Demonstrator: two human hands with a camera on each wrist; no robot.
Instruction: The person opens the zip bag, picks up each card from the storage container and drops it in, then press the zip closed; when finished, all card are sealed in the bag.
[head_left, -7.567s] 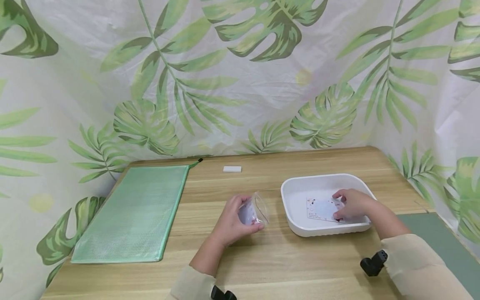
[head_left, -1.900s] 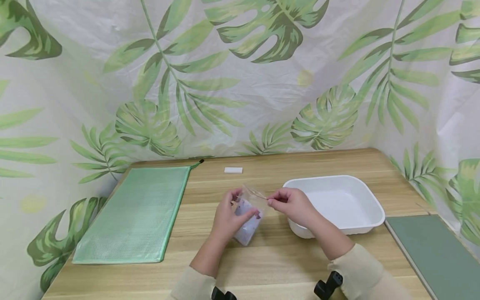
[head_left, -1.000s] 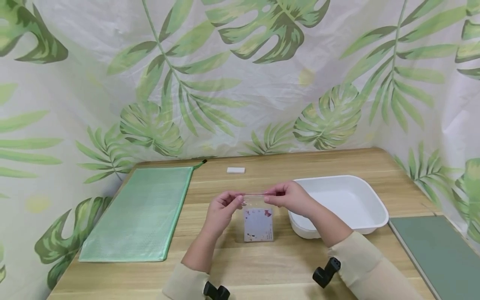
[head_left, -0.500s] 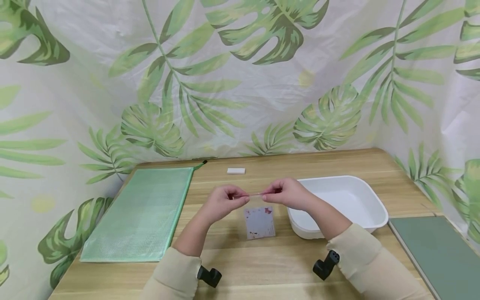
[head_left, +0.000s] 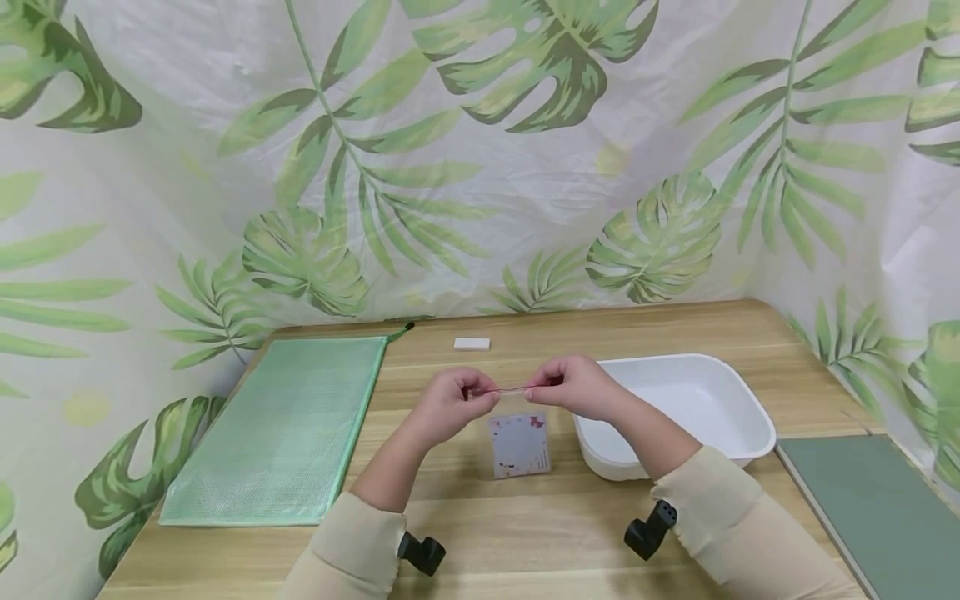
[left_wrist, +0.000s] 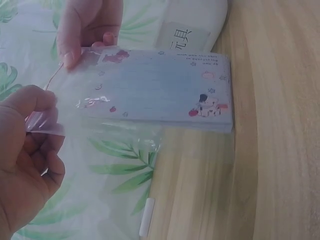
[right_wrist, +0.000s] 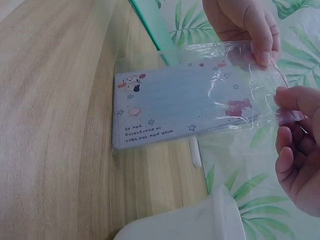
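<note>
A clear zip-lock bag (right_wrist: pixel 175 57) with a red line along its mouth hangs between both hands. Inside it is a small stack of pale blue note cards (head_left: pixel 519 446) printed with cartoon animals, stars and lettering. My left hand (head_left: pixel 453 404) pinches one end of the mouth between thumb and curled fingers. At the other end, my right hand (head_left: pixel 581 387) pinches it the same way. The mouth edge is drawn out between the two hands, and in the left wrist view the cards' bottom edge stands close to the wooden table (left_wrist: pixel 280 150).
To the right stands a white plastic tray (head_left: pixel 678 358), its outer wall bearing a paper label (left_wrist: pixel 182 40) in the left wrist view. A green mesh zip pouch (head_left: pixel 277 433) lies left, a small white block (head_left: pixel 472 343) at the back, a grey-green board (head_left: pixel 870 492) far right.
Earlier my right hand gripped a card in the tray while my left held the bag. The card has left the tray, and both hands now pinch the bag's mouth, almost still over the last half second.
</note>
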